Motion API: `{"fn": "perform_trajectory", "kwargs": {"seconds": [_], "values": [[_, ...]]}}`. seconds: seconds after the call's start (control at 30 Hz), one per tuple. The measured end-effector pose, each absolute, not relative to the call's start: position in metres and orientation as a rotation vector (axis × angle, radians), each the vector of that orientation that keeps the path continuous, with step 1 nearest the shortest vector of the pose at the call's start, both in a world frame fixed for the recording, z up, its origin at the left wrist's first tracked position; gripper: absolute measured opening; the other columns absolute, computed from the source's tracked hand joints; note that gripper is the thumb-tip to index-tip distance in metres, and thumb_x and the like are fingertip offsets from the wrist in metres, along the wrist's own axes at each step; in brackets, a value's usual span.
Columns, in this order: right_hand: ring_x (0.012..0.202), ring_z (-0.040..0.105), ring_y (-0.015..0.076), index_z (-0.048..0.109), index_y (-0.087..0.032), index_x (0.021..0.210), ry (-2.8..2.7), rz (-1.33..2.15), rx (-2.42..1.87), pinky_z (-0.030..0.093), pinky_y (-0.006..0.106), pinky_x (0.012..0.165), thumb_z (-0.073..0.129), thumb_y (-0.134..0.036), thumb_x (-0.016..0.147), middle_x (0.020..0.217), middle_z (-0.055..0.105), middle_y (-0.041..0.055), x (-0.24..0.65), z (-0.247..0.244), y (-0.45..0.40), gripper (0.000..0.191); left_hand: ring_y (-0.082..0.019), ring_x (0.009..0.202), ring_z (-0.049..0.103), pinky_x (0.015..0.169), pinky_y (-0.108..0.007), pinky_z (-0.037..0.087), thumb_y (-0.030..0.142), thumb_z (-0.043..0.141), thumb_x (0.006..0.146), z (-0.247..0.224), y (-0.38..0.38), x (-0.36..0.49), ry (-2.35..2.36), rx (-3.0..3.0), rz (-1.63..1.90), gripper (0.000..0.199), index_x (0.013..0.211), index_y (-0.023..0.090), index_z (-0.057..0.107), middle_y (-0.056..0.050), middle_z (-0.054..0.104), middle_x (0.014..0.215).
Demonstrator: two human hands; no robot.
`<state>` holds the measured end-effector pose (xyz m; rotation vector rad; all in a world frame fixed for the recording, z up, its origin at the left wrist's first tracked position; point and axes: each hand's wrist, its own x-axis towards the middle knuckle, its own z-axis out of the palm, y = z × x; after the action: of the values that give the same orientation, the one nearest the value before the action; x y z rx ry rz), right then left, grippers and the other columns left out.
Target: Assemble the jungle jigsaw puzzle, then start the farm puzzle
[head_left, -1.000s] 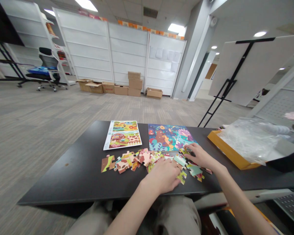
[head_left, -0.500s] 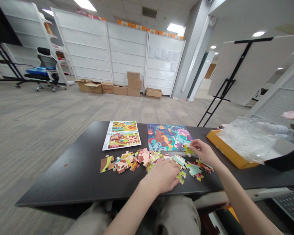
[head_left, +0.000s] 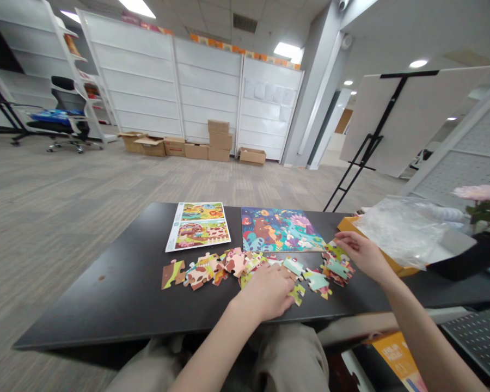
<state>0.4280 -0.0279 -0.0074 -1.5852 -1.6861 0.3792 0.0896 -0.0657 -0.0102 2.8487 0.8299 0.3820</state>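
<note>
My left hand [head_left: 267, 293] rests palm down on the jigsaw pieces, its fingers lying over them and the fingertips partly hidden. Pink, cream and green jigsaw pieces [head_left: 200, 272] spread in a loose heap to its left. A pale green piece [head_left: 316, 279] lies to its right. Over a small pile of pieces [head_left: 340, 268] at the right, my right hand [head_left: 361, 255] pinches a green jigsaw piece [head_left: 338, 249] at the fingertips. Behind the heap lies a colourful forest-animal puzzle picture [head_left: 283, 231]. Left of that is a white reference sheet [head_left: 200, 227] with two animal scenes.
A yellow box [head_left: 404, 269] with clear plastic wrapping [head_left: 396, 228] stands right of my right hand, beside a black pot [head_left: 457, 261] with pink flowers. The black table [head_left: 118, 296] ends close to my knees. Cardboard boxes [head_left: 196, 151] stand along the far shelves.
My right hand has moved right with the green piece, from the forest picture's corner to the small pile. My left hand stays on the heap. The view has shifted slightly right.
</note>
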Motion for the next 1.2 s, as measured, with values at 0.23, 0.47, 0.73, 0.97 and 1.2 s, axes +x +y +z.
{"fn": "perform_trajectory", "kwargs": {"seconds": [0.23,0.47,0.73,0.97,1.2], "values": [[0.072,0.069,0.0221,0.069,-0.021,0.091,-1.999,0.478,-1.589,0.055,0.034,0.067,0.062,-0.057,0.088,0.082,0.076,0.0059,0.383,-0.017,-0.025,0.037,-0.024,0.098,0.066,0.090,-0.036,0.049,0.031,0.064,0.092,-0.011,-0.064,0.086,0.833,2.825,0.413,0.014,0.088,0.019,0.071,-0.006,0.075,0.100],[0.074,0.068,0.0201,0.072,-0.021,0.094,-2.095,0.550,-1.546,0.051,0.031,0.068,0.060,-0.055,0.091,0.086,0.077,0.0049,0.368,-0.005,-0.009,0.036,-0.022,0.094,0.065,0.086,-0.035,0.048,0.032,0.060,0.096,-0.003,-0.055,0.056,0.966,2.792,0.525,0.018,0.088,0.019,0.069,-0.005,0.074,0.094],[0.068,0.064,0.0194,0.073,-0.022,0.086,-2.285,0.676,-1.442,0.049,0.030,0.064,0.063,-0.055,0.087,0.074,0.073,0.0032,0.329,0.023,0.025,0.035,-0.022,0.095,0.064,0.086,-0.035,0.047,0.029,0.057,0.098,0.000,-0.049,0.025,1.162,2.763,0.514,0.017,0.089,0.019,0.067,-0.004,0.072,0.095],[0.067,0.065,0.0207,0.073,-0.022,0.079,-2.344,0.780,-1.680,0.047,0.029,0.061,0.066,-0.055,0.083,0.072,0.073,0.0042,0.357,0.020,0.010,0.034,-0.024,0.097,0.062,0.085,-0.037,0.047,0.030,0.056,0.099,-0.003,-0.045,0.010,1.264,2.802,0.464,0.014,0.095,0.019,0.064,-0.005,0.072,0.099],[0.072,0.062,0.0218,0.072,-0.021,0.082,-2.450,0.684,-1.839,0.045,0.031,0.067,0.060,-0.050,0.086,0.075,0.070,0.0038,0.363,0.013,-0.004,0.032,-0.022,0.093,0.062,0.081,-0.036,0.047,0.029,0.054,0.100,-0.001,-0.045,0.019,1.231,2.786,0.519,0.019,0.090,0.019,0.066,-0.004,0.072,0.095]]}}
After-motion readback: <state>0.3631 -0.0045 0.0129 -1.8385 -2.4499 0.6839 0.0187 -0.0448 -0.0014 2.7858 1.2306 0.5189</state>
